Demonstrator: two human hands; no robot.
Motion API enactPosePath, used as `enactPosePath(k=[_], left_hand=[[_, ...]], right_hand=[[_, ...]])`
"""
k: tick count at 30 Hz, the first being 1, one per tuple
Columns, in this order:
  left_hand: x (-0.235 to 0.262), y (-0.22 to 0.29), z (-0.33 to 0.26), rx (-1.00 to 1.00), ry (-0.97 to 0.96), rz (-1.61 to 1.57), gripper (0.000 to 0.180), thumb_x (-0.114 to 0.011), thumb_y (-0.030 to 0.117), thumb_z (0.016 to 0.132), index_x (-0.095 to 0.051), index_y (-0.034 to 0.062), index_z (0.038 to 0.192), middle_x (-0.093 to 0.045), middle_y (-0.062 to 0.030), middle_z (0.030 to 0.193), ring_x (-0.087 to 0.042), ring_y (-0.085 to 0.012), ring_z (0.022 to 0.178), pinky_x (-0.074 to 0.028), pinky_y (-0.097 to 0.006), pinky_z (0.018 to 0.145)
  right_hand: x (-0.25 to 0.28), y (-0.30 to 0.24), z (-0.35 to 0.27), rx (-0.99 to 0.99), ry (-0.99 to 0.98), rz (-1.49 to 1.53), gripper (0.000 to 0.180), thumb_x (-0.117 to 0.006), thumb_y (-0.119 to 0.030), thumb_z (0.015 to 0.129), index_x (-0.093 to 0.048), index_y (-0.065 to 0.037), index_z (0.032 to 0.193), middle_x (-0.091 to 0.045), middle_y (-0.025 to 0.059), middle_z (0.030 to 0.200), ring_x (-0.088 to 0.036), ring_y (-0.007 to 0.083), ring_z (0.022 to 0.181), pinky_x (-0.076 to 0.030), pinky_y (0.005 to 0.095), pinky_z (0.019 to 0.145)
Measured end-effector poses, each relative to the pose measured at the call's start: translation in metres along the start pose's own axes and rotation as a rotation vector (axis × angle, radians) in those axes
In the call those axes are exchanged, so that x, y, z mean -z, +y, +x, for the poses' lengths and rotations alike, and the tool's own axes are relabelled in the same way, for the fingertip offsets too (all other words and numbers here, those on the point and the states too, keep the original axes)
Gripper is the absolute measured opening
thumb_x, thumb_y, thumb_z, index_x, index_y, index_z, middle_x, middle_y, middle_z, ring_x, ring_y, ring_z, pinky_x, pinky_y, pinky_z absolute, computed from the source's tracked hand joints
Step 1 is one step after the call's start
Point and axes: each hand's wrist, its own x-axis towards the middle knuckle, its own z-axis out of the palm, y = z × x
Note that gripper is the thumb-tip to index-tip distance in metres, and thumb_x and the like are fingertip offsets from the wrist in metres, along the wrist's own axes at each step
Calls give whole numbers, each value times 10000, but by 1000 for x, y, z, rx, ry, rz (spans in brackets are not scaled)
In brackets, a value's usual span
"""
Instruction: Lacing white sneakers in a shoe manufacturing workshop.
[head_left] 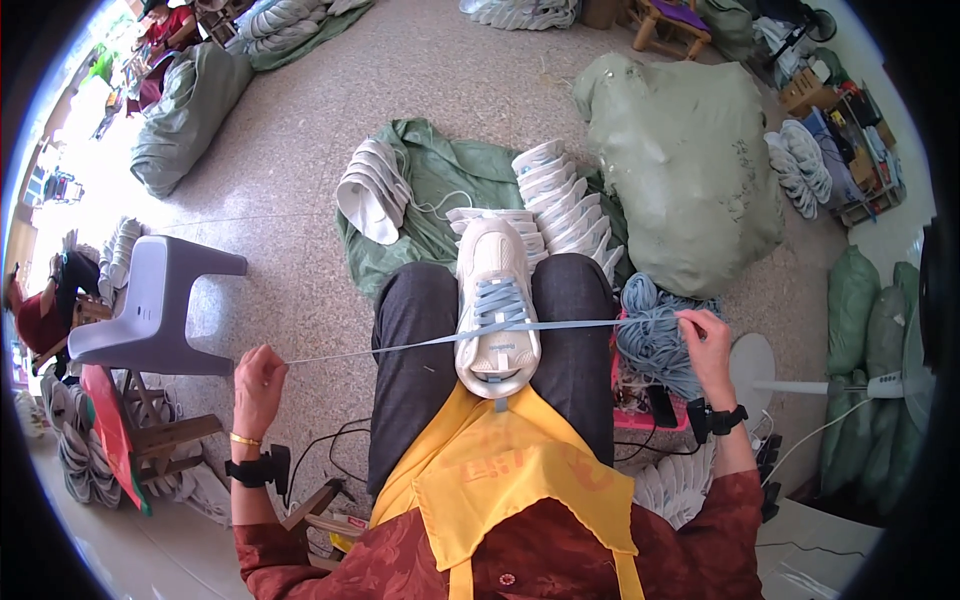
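Note:
A white sneaker rests between my knees, its toe pointing away from me. Blue-grey lace is threaded across its front part, and both lengths are pulled out sideways. Out to the left, my left hand pinches the end of one length, which runs thin and taut to the shoe. My right hand is closed on the other length at the right, beside a heap of blue laces. The lace crosses over the upper eyelets near the tongue.
Stacked white shoe uppers and more uppers lie on a green cloth ahead. A big stuffed sack stands right of them. A grey plastic chair is at left, a white fan at right. Other people sit far left.

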Motion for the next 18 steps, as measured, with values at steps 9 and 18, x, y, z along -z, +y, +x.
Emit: enactPosePath(k=[9, 18], left_hand=[[27, -26, -4, 77, 51, 50, 164, -704, -40, 812, -544, -5, 825, -533, -107, 735, -550, -264, 692, -439, -386, 633], [24, -22, 12, -51, 48, 124, 143, -665, -43, 856, -528, -2, 854, -534, -109, 770, -551, -276, 718, -434, -386, 649]], right_hand=[[9, 48, -8, -161, -30, 79, 170, -649, 11, 941, -773, 13, 1058, -702, 74, 852, -657, 113, 676, -524, 253, 624], [17, 76, -12, -252, -65, 20, 149, -663, -8, 930, -771, 23, 1027, -725, 84, 829, -679, 120, 688, -539, 271, 628]])
